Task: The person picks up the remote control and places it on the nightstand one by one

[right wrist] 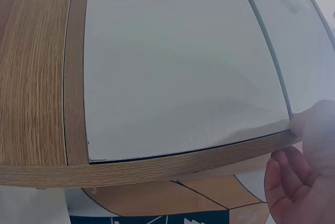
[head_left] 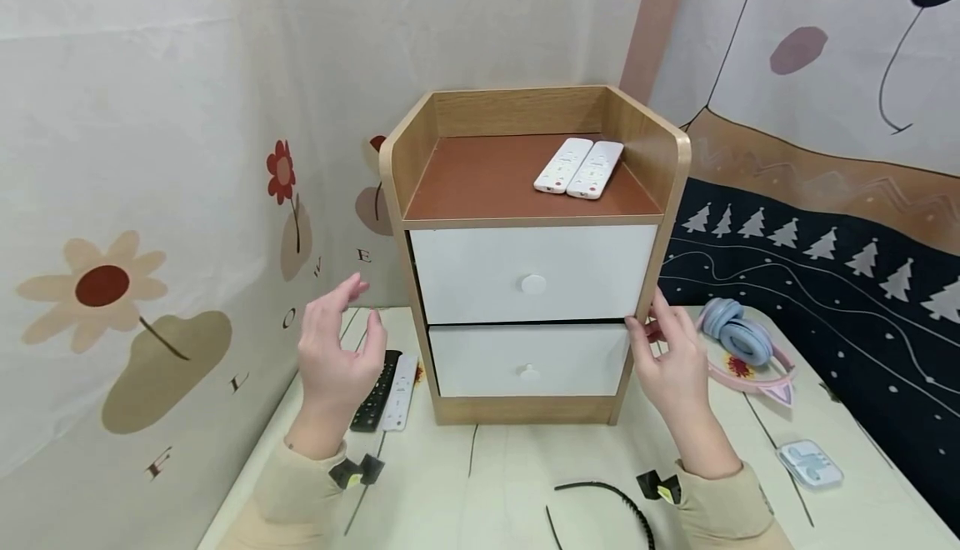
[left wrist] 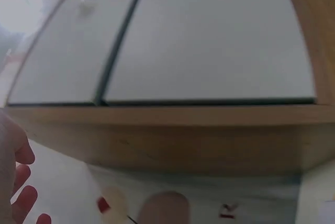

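A small wood-look drawer cabinet [head_left: 521, 408] stands upright on the table, with an upper white drawer [head_left: 472, 275] and a lower white drawer [head_left: 480, 362]. Each drawer has a round white knob, and both sit in the frame. At the cabinet's right edge, my right hand [head_left: 675, 358] grips the side panel: the thumb lies on the front by the gap between the drawers, the fingers against the outer side. My left hand [head_left: 337, 354] is raised at the left, apart from the cabinet, fingers loosely bent around nothing. In the left wrist view its fingers [left wrist: 23, 203] show beside the cabinet's side panel.
Two white remotes [head_left: 595, 168] lie on the cabinet's brown top. A black remote [head_left: 375, 392] and a white remote [head_left: 400, 392] lie left of it. At right are pink-and-blue headphones [head_left: 742, 342] and a clear case with earphones [head_left: 810, 462]. A black headband [head_left: 622, 496] lies in front.
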The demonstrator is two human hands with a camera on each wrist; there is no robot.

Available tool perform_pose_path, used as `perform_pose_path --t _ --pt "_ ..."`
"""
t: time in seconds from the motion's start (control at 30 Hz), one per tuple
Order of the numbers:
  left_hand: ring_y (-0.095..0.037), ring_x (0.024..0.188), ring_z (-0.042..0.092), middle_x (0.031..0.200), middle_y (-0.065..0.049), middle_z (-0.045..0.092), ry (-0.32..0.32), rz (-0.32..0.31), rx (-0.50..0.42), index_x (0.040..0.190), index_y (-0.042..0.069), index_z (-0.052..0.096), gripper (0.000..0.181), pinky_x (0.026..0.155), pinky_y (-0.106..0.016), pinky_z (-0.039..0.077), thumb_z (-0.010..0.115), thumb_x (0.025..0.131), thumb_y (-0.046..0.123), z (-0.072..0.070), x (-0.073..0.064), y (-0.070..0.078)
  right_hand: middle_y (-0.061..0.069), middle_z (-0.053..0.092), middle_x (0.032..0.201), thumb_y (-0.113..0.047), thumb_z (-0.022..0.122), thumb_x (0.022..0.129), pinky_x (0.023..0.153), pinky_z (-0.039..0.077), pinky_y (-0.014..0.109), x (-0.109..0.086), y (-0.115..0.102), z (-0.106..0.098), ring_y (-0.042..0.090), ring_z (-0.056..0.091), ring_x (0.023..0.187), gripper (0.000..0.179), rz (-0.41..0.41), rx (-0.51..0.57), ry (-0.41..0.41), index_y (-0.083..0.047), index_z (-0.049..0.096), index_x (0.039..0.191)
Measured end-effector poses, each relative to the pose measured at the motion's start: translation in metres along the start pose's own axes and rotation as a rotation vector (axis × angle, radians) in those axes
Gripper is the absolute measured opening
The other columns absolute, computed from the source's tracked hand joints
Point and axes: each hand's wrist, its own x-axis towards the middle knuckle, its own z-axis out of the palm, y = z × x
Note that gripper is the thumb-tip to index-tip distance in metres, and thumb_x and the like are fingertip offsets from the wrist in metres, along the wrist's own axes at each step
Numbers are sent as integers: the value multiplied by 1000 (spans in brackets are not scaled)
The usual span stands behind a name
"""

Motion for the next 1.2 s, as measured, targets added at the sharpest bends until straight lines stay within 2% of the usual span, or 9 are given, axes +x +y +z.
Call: perform_pose_path --t 0.17,0.23,0.33,0.43,0.6,0.7,0.87,1.03,1.2 --pt "-41 110 66 122 -21 78 -90 -89 66 143 -3 66 55 108 -16 43 71 89 -4 -3 -31 -28 22 68 99 7 81 92 85 43 -5 1 1 0 31 67 76 63 -7 4 10 5 61 151" --pt "-41 109 66 123 -20 78 -125 -126 92 144 -3 65 55 106 -19 44 71 89 -4 -5 -43 -39 23 68 99 7 81 92 85 43 -5 2 1 0 30 67 76 63 -10 6 9 5 61 151" --pt "-39 106 68 121 -19 79 -172 -183 149 144 -2 66 57 97 -27 47 72 88 -3 -7 -61 -52 22 68 100 7 81 92 85 43 -5 2 1 1 26 67 77 63 -8 7 3 5 61 152" --pt "-39 106 68 122 -19 78 -242 -261 192 147 0 64 61 94 -39 48 74 87 -2 -11 -77 -61 22 68 100 7 81 91 86 44 -5 2 1 1 24 66 78 64 -9 10 -3 6 61 152" --pt "-40 116 67 133 -18 74 -409 -426 249 157 7 57 68 101 -55 49 76 92 4 -16 -98 -70 23 68 101 7 81 92 86 44 -5 3 1 2 27 66 79 63 -4 12 -3 6 61 152" --pt "-41 121 65 139 -19 71 -477 -503 271 160 9 53 70 104 -60 48 77 94 7 -20 -109 -73 23 68 102 6 80 93 86 44 -5 3 1 3 24 66 79 61 6 12 -12 6 61 151" --pt "-42 126 63 146 -22 66 -567 -588 295 163 10 50 72 105 -63 49 77 97 12 -24 -122 -80 22 69 102 5 80 94 85 43 -5 2 2 5 17 66 80 60 11 3 -15 6 61 151" --pt "-44 133 60 153 -25 59 -674 -662 320 168 14 43 76 106 -67 50 76 100 20 -29 -134 -85 23 69 102 6 80 93 85 44 -5 1 1 5 25 67 78 61 2 9 -13 7 61 151" --pt "-53 143 53 161 -29 50 -761 -724 332 170 14 40 76 115 -74 46 72 102 27 -27 -141 -86 23 68 102 7 80 92 86 44 -5 -1 0 1 20 65 80 63 12 2 -8 7 60 152"
